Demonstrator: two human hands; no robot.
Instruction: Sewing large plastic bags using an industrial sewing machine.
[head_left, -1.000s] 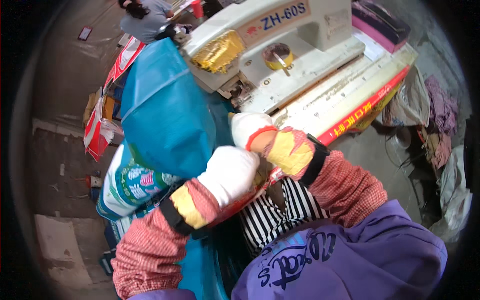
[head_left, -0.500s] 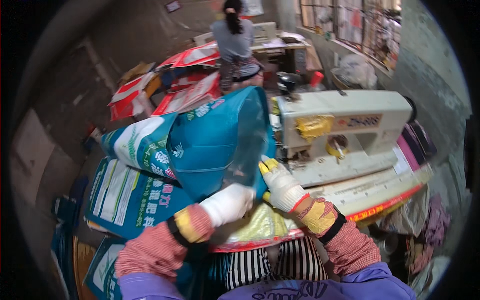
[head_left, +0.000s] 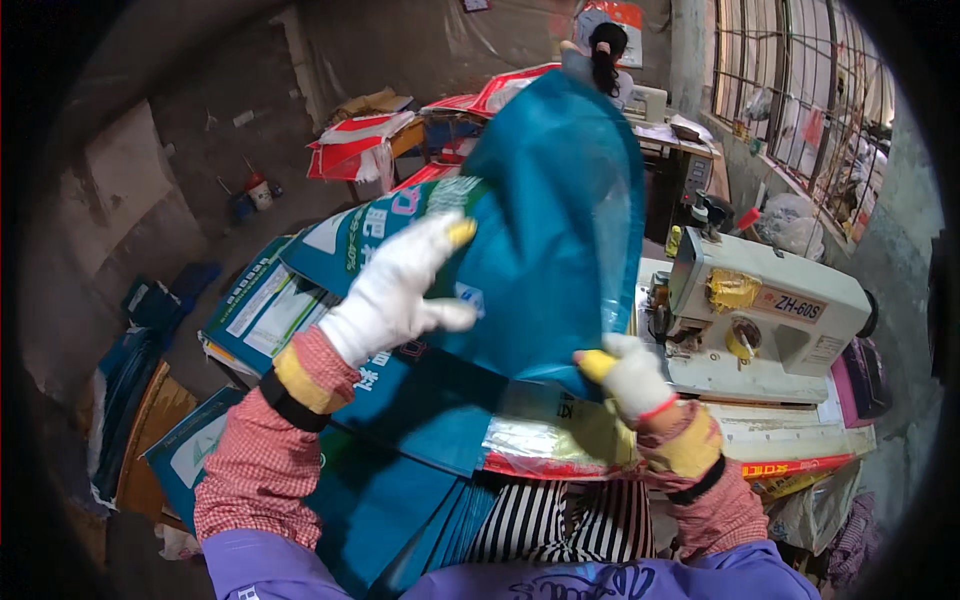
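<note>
L hand [head_left: 392, 292] splayed at teal bag [head_left: 540, 220], clear liner [head_left: 613, 235] prob inside, R hand [head_left: 637, 378] pinching bag's lower edge.

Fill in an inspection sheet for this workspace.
Surface: pale machine table, sewing machine on it.
Job's things: teal sack, raised; flat teal sacks below it.
Clutter: black-and-pink box at the machine's right; crumpled cloth, lower right.
Hands: left hand open, contact with the sack unclear; right hand at its lower right edge, grip unclear.
Cables: nothing seen.
Surroundings: co-worker beyond the sack; barred window, upper right.
</note>
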